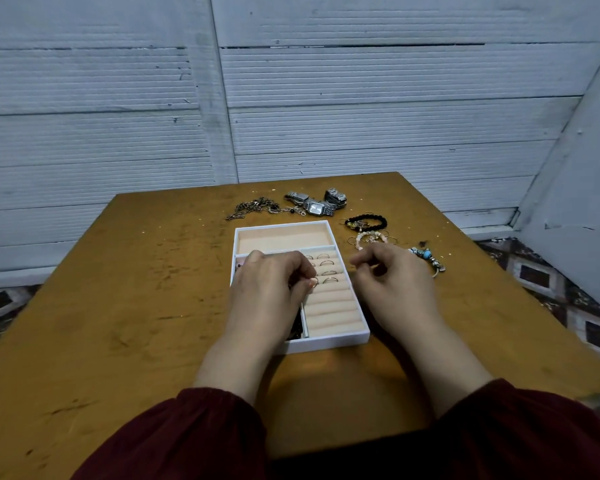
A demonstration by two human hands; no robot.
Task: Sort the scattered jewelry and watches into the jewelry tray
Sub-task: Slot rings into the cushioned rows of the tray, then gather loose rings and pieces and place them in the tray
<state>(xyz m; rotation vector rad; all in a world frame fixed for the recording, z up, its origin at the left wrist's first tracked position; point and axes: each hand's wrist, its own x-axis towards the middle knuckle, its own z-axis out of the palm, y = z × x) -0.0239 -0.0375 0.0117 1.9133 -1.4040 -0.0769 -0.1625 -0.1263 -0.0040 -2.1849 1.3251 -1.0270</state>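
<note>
Fingers (303,276) of left hand (269,289) pinch a ring (314,282) above the tray (329,341).

Plain room, worn wooden table (136,289), panelled walls (361,116)

On the table (118,306), watches (317,204) and chains (253,207) lie behind the jewelry tray (329,336), bracelets (366,225) to its right.
</note>
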